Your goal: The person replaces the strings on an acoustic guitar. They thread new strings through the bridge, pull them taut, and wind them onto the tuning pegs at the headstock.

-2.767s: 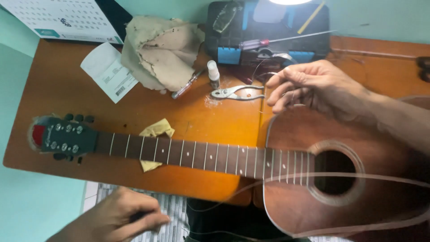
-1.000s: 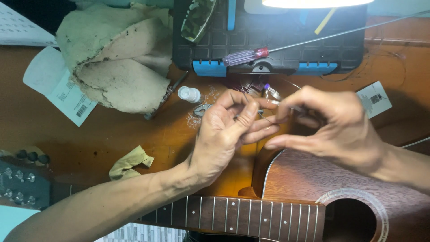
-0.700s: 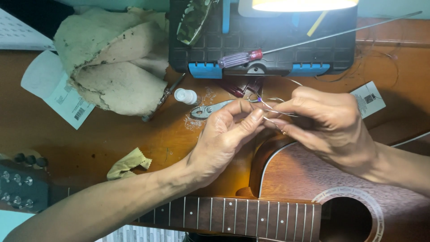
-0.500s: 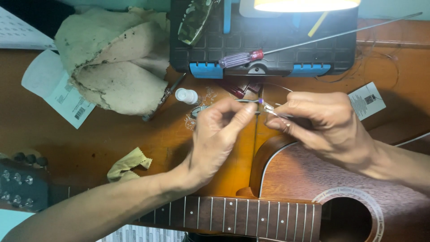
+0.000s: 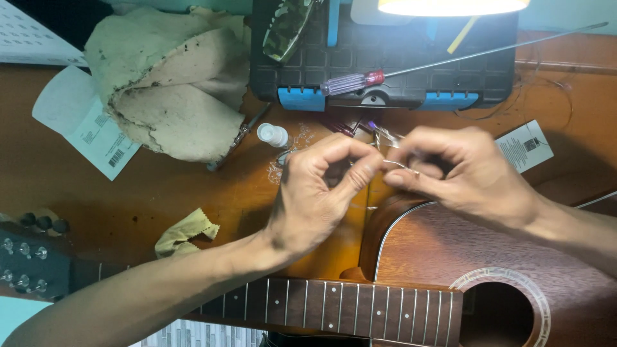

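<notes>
Head view:

- Left hand (image 5: 318, 193): raised above the wooden table (image 5: 96, 205), thumb and forefinger pinched narrow on one end of a thin guitar string (image 5: 397, 165); forearm crosses the guitar neck (image 5: 360, 311) and hides part of it.
- Right hand (image 5: 463, 173): just beside the left, fingertips nearly touching it, pinched shut on the other end of the same string; wrist lies over the guitar body (image 5: 450, 257).
- Guitar string: short curved bit visible between the two hands, above the upper edge of the guitar body; rest hidden by the fingers.
- Guitar body: dark brown, lower right, sound hole (image 5: 498, 315) with pale ring at bottom edge.
- Guitar headstock (image 5: 29, 263): far lower left, tuning pegs visible, partly cut off.
- Black tool case (image 5: 385, 58): top centre, blue latches, behind the hands.
- Screwdriver (image 5: 350, 82): translucent handle with red band, long shaft running right across the case.
- Small white bottle (image 5: 272, 135): on the table just left of the hands.
- Pliers (image 5: 369, 128): mostly hidden behind the fingers; type hard to tell.
- Crumpled beige cloth (image 5: 167, 83): upper left, large.
- Paper slip (image 5: 87, 128): left of the cloth, printed.
- Small printed card (image 5: 524, 144): right of the right hand.
- Yellow rag scrap (image 5: 186, 231): near the left forearm.
- Lamp (image 5: 450, 6): lit, top edge.
</notes>
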